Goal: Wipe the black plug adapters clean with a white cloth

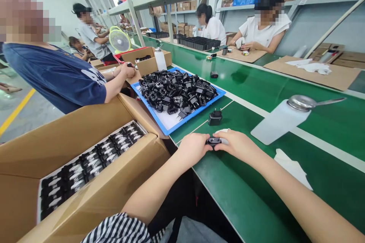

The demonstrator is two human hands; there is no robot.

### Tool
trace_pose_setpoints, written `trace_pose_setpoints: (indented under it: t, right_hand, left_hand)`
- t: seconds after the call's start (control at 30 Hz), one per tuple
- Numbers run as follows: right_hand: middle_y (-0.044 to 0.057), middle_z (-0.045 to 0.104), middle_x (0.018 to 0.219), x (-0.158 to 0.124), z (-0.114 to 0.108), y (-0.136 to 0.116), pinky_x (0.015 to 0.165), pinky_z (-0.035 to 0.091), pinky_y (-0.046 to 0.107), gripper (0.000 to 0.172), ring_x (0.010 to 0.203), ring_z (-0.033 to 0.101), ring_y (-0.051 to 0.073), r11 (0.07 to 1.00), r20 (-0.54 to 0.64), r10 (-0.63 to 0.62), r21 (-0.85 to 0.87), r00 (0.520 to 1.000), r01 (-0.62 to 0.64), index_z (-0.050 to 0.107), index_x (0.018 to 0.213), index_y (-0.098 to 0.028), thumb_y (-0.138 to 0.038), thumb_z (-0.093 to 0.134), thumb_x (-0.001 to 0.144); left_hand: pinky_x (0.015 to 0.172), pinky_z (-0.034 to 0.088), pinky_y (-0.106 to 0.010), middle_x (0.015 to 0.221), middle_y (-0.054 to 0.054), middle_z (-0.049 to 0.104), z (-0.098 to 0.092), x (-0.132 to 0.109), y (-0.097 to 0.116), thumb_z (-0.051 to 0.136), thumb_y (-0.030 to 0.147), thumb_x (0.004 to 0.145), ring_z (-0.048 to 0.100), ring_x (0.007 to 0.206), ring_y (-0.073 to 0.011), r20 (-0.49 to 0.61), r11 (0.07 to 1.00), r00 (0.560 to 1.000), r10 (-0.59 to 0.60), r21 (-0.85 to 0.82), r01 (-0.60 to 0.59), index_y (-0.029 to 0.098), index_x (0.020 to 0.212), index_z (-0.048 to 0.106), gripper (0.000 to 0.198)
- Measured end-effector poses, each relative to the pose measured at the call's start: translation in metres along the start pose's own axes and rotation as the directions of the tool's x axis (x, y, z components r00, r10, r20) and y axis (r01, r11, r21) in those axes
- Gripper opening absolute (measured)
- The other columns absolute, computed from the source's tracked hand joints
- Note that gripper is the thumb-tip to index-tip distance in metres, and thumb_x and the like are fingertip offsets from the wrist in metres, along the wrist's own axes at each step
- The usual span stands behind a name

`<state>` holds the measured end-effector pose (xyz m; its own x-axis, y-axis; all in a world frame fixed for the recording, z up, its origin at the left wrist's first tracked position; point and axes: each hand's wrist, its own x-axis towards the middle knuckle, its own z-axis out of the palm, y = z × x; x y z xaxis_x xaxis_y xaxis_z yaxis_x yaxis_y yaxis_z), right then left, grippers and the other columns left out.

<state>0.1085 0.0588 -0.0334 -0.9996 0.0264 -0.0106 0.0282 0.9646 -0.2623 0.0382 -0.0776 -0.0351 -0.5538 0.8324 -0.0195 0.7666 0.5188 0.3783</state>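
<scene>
My left hand (pixel 193 148) and my right hand (pixel 238 145) meet over the green belt (pixel 245 197), both pinched on one small black plug adapter (pixel 213 141). A bit of white cloth shows at my right fingertips. Another black adapter (pixel 215 117) stands on the belt just beyond my hands. Behind it a blue tray (pixel 171 123) holds a heap of several black adapters (pixel 176 90).
An open cardboard box (pixel 85 193) with rows of packed adapters (pixel 85 165) stands at my left. A white dispenser bottle (pixel 282 121) and a white cloth (pixel 293 167) lie at right. A person in a dark blue shirt (pixel 57 76) works at left; others sit across the belt.
</scene>
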Motion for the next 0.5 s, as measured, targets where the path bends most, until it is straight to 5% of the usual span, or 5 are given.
trace_pose_setpoints:
  t: [0.17, 0.33, 0.5]
  right_hand:
    - [0.002, 0.058, 0.072, 0.011, -0.015, -0.009, 0.051, 0.040, 0.025, 0.012, 0.065, 0.055, 0.020, 0.984, 0.115, -0.023, -0.176, 0.993, 0.043, 0.058, 0.078, -0.019, -0.022, 0.059, 0.067]
    - [0.002, 0.059, 0.063, 0.015, -0.010, -0.007, 0.044, 0.038, 0.023, 0.007, 0.056, 0.056, 0.020, 0.978, 0.140, -0.043, -0.196, 0.989, 0.071, 0.057, 0.063, -0.019, -0.013, 0.056, 0.061]
    - [0.000, 0.057, 0.052, 0.019, 0.011, 0.012, 0.038, 0.039, 0.023, 0.009, 0.045, 0.054, 0.018, 0.983, 0.050, -0.172, 0.070, 0.984, 0.168, 0.055, 0.061, -0.024, -0.019, 0.047, 0.058]
  left_hand:
    - [0.056, 0.043, -0.027, 0.065, -0.007, 0.060, -0.028, 0.017, 0.017, 0.058, 0.028, 0.063, 0.056, 0.066, -0.0206, 0.193, 0.978, 0.979, -0.063, 0.210, 0.021, 0.014, 0.068, 0.060, 0.016]
    - [0.050, 0.041, -0.026, 0.062, -0.009, 0.059, -0.025, 0.016, 0.027, 0.055, 0.021, 0.063, 0.056, 0.061, -0.0201, 0.262, 0.980, 0.965, -0.023, 0.199, -0.030, 0.014, 0.061, 0.059, 0.008]
    - [0.044, 0.038, -0.024, 0.063, -0.008, 0.059, -0.015, 0.019, 0.023, 0.057, 0.014, 0.058, 0.055, 0.054, -0.0184, 0.330, 0.991, 0.943, 0.031, 0.111, -0.071, 0.015, 0.053, 0.057, 0.006]
